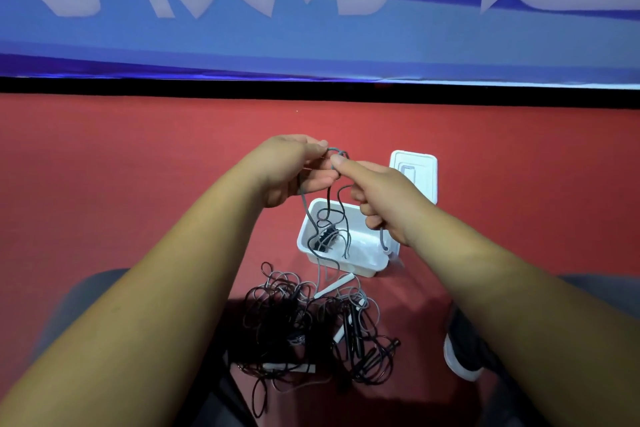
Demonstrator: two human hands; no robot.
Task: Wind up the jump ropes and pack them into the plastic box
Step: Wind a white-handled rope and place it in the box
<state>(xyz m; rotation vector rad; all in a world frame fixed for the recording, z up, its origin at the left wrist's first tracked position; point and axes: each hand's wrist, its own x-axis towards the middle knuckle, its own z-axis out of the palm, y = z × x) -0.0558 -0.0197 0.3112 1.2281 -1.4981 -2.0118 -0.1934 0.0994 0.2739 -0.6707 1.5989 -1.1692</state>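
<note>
Now: we're winding the grey rope, mid-loop.
Hands: left hand and right hand both pinch it, close together.
Box: plastic box sits directly below our hands.
Next: probably more loops, then we lower it in.

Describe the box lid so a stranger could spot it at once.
On the red floor, find the open white plastic box past the tangled jump ropes. The lid lies just beyond its far right corner: flat, white, holding nothing.

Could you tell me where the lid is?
Head view: the white lid lies on the red floor just beyond the plastic box, partly behind the right hand.
</note>
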